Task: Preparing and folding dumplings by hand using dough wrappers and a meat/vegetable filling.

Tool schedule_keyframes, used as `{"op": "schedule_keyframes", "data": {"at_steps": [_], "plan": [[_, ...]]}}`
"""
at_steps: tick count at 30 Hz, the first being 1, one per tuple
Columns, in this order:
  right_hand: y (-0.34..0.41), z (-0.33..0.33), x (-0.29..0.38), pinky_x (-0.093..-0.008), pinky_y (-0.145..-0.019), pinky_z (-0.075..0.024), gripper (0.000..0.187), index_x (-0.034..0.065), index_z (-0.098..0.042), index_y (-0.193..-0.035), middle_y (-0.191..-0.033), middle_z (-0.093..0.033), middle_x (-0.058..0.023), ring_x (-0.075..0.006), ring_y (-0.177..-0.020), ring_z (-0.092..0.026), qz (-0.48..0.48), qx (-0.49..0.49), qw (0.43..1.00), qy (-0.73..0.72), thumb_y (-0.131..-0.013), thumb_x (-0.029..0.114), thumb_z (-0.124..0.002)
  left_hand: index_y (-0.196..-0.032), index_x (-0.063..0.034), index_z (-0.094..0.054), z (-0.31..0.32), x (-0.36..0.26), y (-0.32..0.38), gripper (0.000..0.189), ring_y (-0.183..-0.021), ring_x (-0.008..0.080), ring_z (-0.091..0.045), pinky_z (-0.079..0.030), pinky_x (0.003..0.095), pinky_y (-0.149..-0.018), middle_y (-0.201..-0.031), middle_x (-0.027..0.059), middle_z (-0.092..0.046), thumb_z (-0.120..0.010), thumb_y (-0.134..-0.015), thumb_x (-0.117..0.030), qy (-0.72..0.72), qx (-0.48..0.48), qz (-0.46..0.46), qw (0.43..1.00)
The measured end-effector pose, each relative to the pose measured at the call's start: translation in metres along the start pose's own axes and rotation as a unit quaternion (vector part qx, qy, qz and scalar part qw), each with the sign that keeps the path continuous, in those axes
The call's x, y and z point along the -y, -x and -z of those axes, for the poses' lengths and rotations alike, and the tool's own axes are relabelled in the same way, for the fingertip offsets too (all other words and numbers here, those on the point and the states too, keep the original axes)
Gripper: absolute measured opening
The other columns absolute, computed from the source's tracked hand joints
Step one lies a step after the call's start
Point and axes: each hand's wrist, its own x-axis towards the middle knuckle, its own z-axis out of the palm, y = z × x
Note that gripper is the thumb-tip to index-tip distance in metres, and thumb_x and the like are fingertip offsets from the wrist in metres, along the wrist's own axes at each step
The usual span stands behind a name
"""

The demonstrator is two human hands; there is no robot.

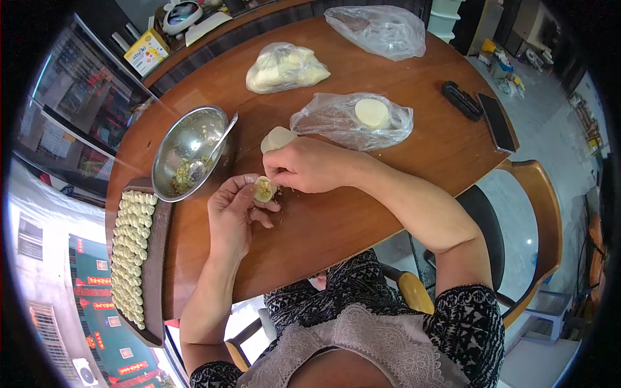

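Note:
My left hand holds a round dough wrapper with filling on its fingertips. The fingers of my right hand pinch the wrapper's right edge. Just beyond my right hand lie a few loose wrappers. To the left, a steel mixing bowl holds some chopped filling and a metal spoon. Rows of folded dumplings fill a brown tray at the table's left edge. A stack of round wrappers rests on a clear plastic bag.
On the wooden table are a bag of dough wrappers, a crumpled clear bag, a black object and a smartphone. A wooden chair stands at the right.

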Motion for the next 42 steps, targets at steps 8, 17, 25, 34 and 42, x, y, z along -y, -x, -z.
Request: {"op": "schedule_keyframes", "data": {"at_steps": [8, 17, 25, 34, 42], "plan": [[-0.001, -0.006, -0.004, -0.0402, -0.061, -0.0459, 0.012, 0.0031, -0.059, -0.082, -0.071, -0.063, -0.0114, -0.0291, -0.068, -0.063, 0.016, 0.006, 1.0, -0.013, -0.086, 0.012, -0.065, -0.105, 0.0081, -0.058, 0.0, 0.003, -0.002, 0.016, -0.067, 0.0188, -0.068, -0.058, 0.0272, -0.053, -0.089, 0.0154, -0.067, -0.054, -0.098, -0.006, -0.015, -0.003, -0.002, 1.0], [0.0, -0.011, -0.003, -0.0423, -0.061, -0.0467, 0.013, 0.0038, -0.059, -0.081, -0.072, -0.063, -0.0133, -0.0326, -0.069, -0.064, 0.052, -0.013, 0.999, 0.008, -0.086, 0.013, -0.066, -0.1, 0.0056, -0.061, 0.001, 0.008, -0.002, 0.011, -0.064, 0.017, -0.067, -0.058, 0.0262, -0.053, -0.085, 0.0127, -0.068, -0.057, -0.095, -0.003, -0.048, -0.005, -0.008, 0.999], [0.002, -0.009, 0.0, -0.0438, -0.064, -0.0484, 0.015, 0.0039, -0.058, -0.085, -0.077, -0.065, -0.0132, -0.0334, -0.075, -0.065, 0.017, -0.005, 1.0, 0.016, -0.085, 0.016, -0.067, -0.1, 0.0078, -0.061, -0.003, 0.005, -0.001, 0.011, -0.064, 0.0141, -0.066, -0.057, 0.0251, -0.052, -0.085, 0.0121, -0.067, -0.054, -0.096, 0.0, -0.118, -0.009, -0.02, 0.993], [0.001, -0.007, -0.003, -0.0454, -0.068, -0.0497, 0.011, 0.0035, -0.061, -0.084, -0.075, -0.067, -0.0168, -0.0359, -0.076, -0.066, 0.052, 0.028, 0.998, 0.03, -0.085, 0.014, -0.061, -0.111, 0.007, -0.054, -0.007, 0.002, -0.001, 0.018, -0.062, 0.0131, -0.064, -0.054, 0.0233, -0.05, -0.089, 0.0119, -0.068, -0.055, -0.095, -0.002, -0.117, 0.0, -0.025, 0.993], [0.003, 0.015, 0.0, -0.0405, -0.062, -0.0481, 0.011, 0.0018, -0.062, -0.082, -0.071, -0.065, -0.0135, -0.0288, -0.069, -0.065, 0.069, 0.021, 0.997, -0.011, -0.085, 0.013, -0.063, -0.108, 0.005, -0.06, -0.006, 0.008, -0.001, 0.02, -0.06, 0.011, -0.06, -0.048, 0.0208, -0.044, -0.082, 0.0099, -0.066, -0.047, -0.102, -0.01, -0.107, -0.052, -0.054, 0.991]]}}
